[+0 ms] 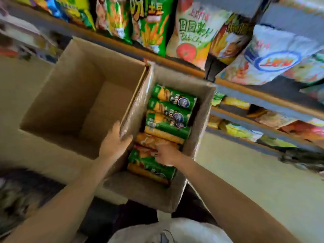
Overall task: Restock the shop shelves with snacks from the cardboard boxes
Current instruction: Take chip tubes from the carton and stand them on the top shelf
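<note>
Two open cardboard boxes stand on the floor below the shelves. The left box [57, 95] holds nothing that I can see. The right box [199, 123] is packed with several green snack tubes [168, 116] lying on their sides. My left hand [114, 141] grips the top of the right box's left wall, thumb inside. My right hand [165, 154] reaches into that box and rests on a green tube near the front [143, 163], fingers curled down onto it; blur hides whether they wrap round it.
Shelves [245, 95] run across the top and right, filled with colourful snack bags [191, 35]. Lower shelves at the right hold more bags [238, 130]. Pale floor [254, 181] lies to the right of the boxes. Dark blurred items sit at the lower left.
</note>
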